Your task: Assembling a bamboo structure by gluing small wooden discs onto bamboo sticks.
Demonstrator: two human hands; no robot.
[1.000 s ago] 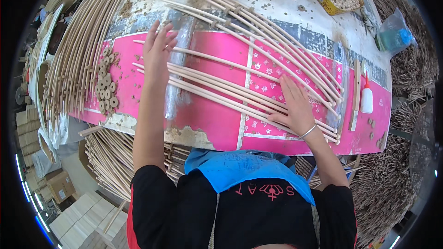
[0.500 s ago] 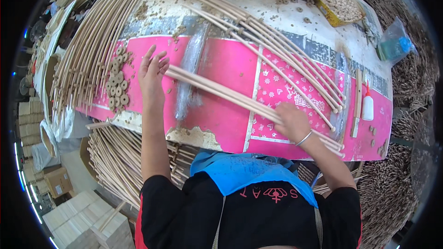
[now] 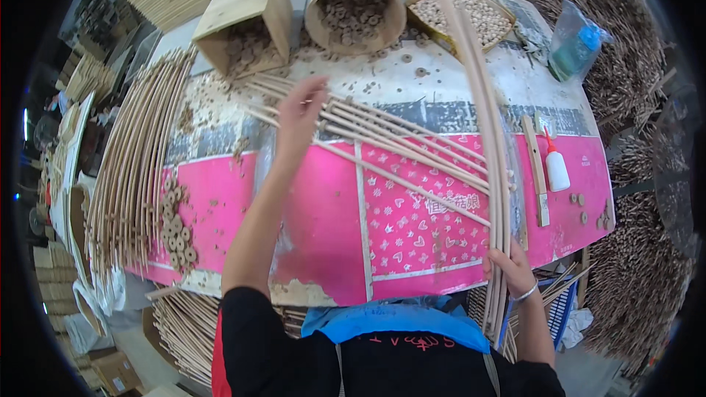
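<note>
at the near right part of the pink printed sheet [image 3: 323,206], the right hand [image 3: 512,266] pinches a bundle of long, straight, pale wooden rods [image 3: 498,198] between thumb and bent fingers, close to their lower ends. the bundle's long axis runs from just past the sheet's near edge, across its right part, to well beyond its far edge; the far ends lean left and are blurred, and pass over a yellow-walled tray of small pale beads [image 3: 447,43] beyond the sheet. whether those ends touch anything, i cannot tell.

just beyond the sheet's far edge is the left hand [image 3: 300,109], blurred, above a loose group of pale wooden rods [image 3: 412,159]; i cannot tell whether its fingers are spread or gripping any of them. this group slants from beyond the far edge down rightward onto the sheet, its axis crosswise to the held bundle's.

on the sheet's right end lie a narrow wooden slat [image 3: 535,169] and a white plastic bottle with a red nozzle [image 3: 557,170]. on its left end sit brown ring-shaped wooden discs [image 3: 175,231], beside a row of brownish wooden rods [image 3: 132,176] running near to far.
</note>
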